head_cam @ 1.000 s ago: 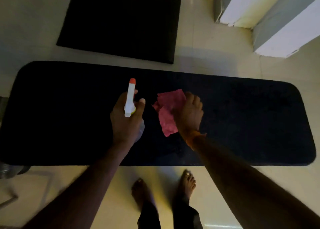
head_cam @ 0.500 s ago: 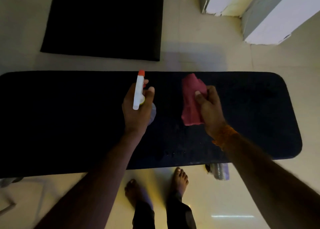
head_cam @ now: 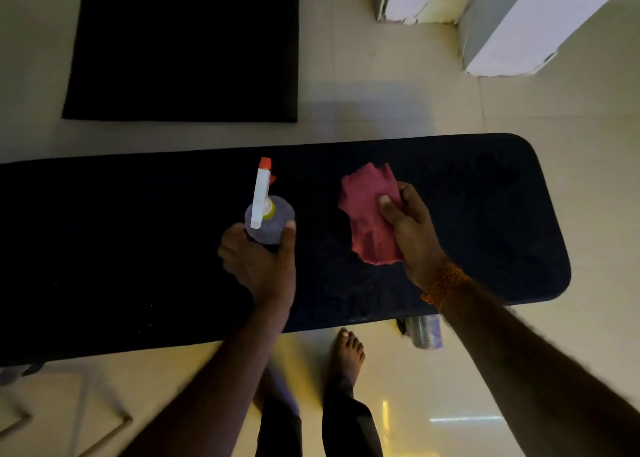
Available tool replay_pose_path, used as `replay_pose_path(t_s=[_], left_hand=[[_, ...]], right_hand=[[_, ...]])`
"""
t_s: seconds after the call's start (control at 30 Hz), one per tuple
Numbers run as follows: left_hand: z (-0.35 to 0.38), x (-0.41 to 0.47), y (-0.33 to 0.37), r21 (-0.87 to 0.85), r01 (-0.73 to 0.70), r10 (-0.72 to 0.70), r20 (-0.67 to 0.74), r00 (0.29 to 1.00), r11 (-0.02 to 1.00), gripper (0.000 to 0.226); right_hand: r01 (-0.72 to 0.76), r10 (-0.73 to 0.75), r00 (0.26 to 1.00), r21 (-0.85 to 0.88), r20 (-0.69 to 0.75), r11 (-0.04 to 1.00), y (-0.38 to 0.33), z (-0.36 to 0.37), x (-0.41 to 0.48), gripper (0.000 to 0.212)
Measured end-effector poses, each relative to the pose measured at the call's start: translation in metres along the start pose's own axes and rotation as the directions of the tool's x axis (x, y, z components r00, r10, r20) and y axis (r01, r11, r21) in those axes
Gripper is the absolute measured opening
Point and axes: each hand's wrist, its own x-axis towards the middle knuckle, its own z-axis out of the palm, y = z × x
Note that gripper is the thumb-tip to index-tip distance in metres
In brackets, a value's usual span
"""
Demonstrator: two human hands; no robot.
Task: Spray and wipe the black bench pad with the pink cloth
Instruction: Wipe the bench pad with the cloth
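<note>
Bench pad: the black bench pad [head_cam: 467, 214] ran across the middle of the frame, from the left edge to a rounded end at the right. This was your counter, and both your hands were over it.
Pink cloth: the pink cloth [head_cam: 367, 214] sat right of centre, crumpled, hanging from your grip over the pad. I could not tell whether its lower edge touched the pad.
Right hand: your right hand [head_cam: 412, 228] was clamped on the cloth's right side, thumb pressed on top of the fabric. An orange thread band [head_cam: 446, 283] circled that wrist.
Spray bottle: the spray bottle [head_cam: 268, 219] was just left of centre, its white trigger head with the red nozzle pointing toward the top of the frame.
Left hand: your left hand [head_cam: 259, 259] was wrapped around the bottle's body from below, fingers closed on it. The two hands were apart, bottle and cloth near each other but not touching.
Floor: the pale tiled floor [head_cam: 381, 103] showed above and below the pad, with one bare foot [head_cam: 348, 352] of yours at lower centre.
Mat: a black mat [head_cam: 183, 44] lay on the floor in the upper left.
Upper right: white and grey panels [head_cam: 519, 20] stood there.
</note>
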Motion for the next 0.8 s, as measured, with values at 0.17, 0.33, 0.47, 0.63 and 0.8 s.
replay_pose_path(t_s=[0.17, 0.33, 0.47, 0.63, 0.8], left_hand=[[0.015, -0.041, 0.018, -0.275, 0.449, -0.273, 0.499, 0.822, 0.850, 0.059], [0.009, -0.044, 0.018, -0.306, 0.818, -0.191, 0.877, 0.442, 0.488, 0.090], [-0.009, -0.043, 0.003, -0.386, 0.831, -0.038, 0.899, 0.437, 0.401, 0.064], [-0.046, -0.033, -0.020, -0.481, 0.623, -0.034, 0.774, 0.632, 0.616, 0.037], [-0.083, -0.014, -0.070, -0.359, 0.190, -0.042, 0.381, 0.924, 0.914, 0.037]], right_hand=[[-0.047, 0.045, 0.997, 0.036, 0.056, 0.998, 0.000, 0.003, -0.024, 0.026], [-0.226, 0.178, 0.959, 0.214, 0.221, 0.950, 0.000, 0.010, -0.047, 0.029], [-0.324, 0.243, 0.923, 0.261, 0.299, 0.909, 0.009, 0.023, -0.058, 0.030], [-0.166, 0.169, 0.964, -0.034, 0.207, 0.986, 0.032, 0.055, -0.061, 0.020], [0.048, 0.068, 0.977, -0.523, 0.200, 0.851, 0.065, 0.116, -0.078, 0.025]])
